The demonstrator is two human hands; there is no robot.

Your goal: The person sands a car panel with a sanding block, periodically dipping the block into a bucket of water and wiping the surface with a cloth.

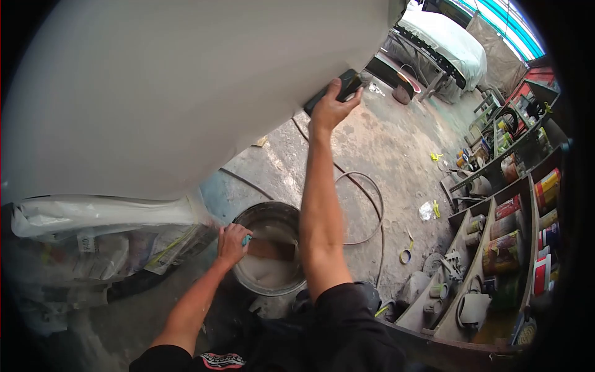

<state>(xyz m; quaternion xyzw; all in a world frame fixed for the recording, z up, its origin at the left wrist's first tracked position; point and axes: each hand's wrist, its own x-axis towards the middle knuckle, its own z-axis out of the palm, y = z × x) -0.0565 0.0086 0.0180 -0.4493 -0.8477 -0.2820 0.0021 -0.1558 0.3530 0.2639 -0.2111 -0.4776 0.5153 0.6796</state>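
My right hand [333, 110] is closed around a dark sanding block [318, 101] and holds it against the lower edge of a large pale grey vehicle panel [186, 93]. Below and to the left, my left hand [233, 247] is at the rim of a dark bucket [268, 209], its fingers closed on a small teal thing [246, 240] whose kind I cannot make out. Cloudy greyish water [263, 270] partly fills the bucket. In it shows a flat brown piece [271, 250].
Plastic and paper masking [105, 214] covers parts at the left. A hose [379, 217] loops across the stained floor. Shelves with paint cans [503, 253] stand at the right, near a roll of tape [405, 256]. A covered vehicle part [443, 40] rests on a stand at the back.
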